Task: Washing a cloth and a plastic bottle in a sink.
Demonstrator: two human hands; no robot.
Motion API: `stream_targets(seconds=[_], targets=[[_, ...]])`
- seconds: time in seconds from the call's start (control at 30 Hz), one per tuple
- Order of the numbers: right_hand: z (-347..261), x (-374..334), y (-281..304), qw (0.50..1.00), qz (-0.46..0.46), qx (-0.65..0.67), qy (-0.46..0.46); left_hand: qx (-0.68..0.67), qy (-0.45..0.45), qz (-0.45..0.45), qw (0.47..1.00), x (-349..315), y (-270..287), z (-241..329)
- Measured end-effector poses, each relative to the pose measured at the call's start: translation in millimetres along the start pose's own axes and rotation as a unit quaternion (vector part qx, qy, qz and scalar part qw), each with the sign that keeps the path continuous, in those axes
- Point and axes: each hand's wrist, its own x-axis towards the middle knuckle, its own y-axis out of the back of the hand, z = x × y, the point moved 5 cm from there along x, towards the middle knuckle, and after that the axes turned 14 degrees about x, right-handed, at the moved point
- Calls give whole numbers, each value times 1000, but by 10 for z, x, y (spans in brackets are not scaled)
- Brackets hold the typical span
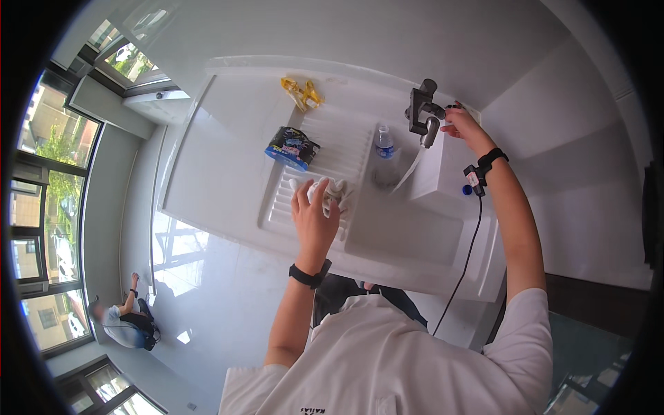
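The left hand (315, 211) grips a white cloth (330, 191) on the ribbed drainboard (332, 142), just beside the sink (404, 232). The right hand (462, 124) reaches to the tap (423, 114), fingers closed near its handle; water runs down into the basin. A bottle (384, 143) stands by the stream. A dark packet (291, 146) and a yellow wrapper (301, 93) lie further back on the white table (214, 173).

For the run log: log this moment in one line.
left hand: on white cloth, drainboard | right hand: at faucet | water running
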Motion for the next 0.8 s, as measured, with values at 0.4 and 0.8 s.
stream_targets(seconds=[0.4, 0.8], targets=[[144, -362, -139, 988, -19, 151, -15, 137, 46, -164, 976, 260, -579, -139], [1328, -2342, -1500, 817, -147, 538, -149, -260, -146, -97, 950, 84, -341, 1067]])
